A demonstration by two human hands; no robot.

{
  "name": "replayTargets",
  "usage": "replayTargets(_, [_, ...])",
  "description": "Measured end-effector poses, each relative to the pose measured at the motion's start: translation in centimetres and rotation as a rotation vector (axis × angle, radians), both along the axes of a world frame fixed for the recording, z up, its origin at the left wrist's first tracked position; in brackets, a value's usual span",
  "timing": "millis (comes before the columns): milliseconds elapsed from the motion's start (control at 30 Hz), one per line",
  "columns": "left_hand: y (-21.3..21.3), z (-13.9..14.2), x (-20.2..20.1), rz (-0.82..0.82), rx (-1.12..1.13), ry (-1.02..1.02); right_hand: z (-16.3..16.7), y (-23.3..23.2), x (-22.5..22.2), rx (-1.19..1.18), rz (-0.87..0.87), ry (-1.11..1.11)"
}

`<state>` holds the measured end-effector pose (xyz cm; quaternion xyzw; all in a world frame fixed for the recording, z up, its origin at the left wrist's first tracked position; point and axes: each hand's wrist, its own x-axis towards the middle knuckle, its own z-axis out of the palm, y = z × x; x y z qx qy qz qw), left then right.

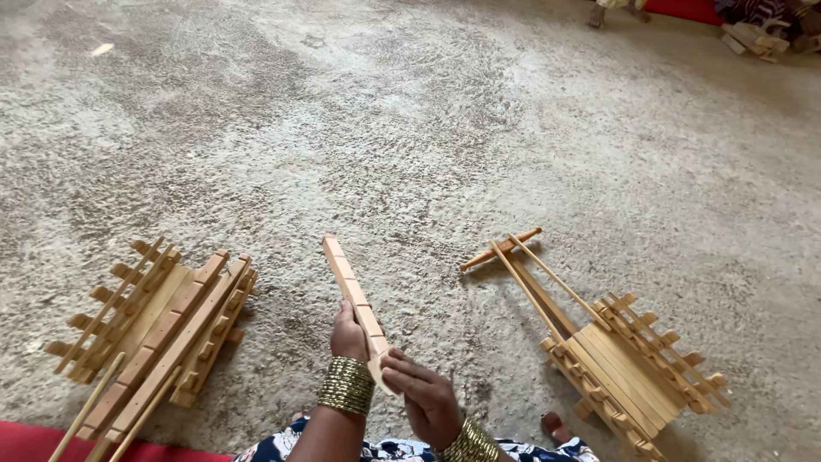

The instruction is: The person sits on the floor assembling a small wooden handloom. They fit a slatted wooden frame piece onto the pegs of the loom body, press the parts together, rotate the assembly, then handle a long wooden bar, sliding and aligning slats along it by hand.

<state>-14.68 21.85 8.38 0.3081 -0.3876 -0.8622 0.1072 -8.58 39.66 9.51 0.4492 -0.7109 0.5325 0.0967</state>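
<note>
Both my hands hold one long notched wooden slat [349, 281] that points up and away from me over the floor. My left hand [348, 334] grips it from the left near its lower part. My right hand [422, 395] pinches its bottom end with the fingertips. Gold bangles circle both wrists. To my left lies a stack of notched wooden slats and thin sticks [158, 329]. To my right lies a partly built wooden slat frame [624, 359] with thin rods [530, 274] sticking out toward the middle.
Rough grey concrete floor [428, 111] spreads ahead. A red mat edge [34, 441] shows at bottom left. Far at the top right are loose wooden pieces [753, 38], a red cloth and another person's foot [597, 15].
</note>
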Motion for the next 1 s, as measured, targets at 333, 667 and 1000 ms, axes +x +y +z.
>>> replayTargets(333, [9.0, -0.5, 2.1, -0.612, -0.499, -0.140, -4.9, 4.2, -9.6, 0.160, -0.376, 0.055])
replayTargets(667, [7.3, -2.1, 0.6, -0.510, -0.988, 0.001, -2.8, 2.5, -8.3, 0.113, -0.282, -0.146])
replayTargets(1000, [1.5, 3.8, 1.3, -0.035, -0.006, -0.119, -0.3, 1.1, -2.7, -0.056, 0.128, -0.123])
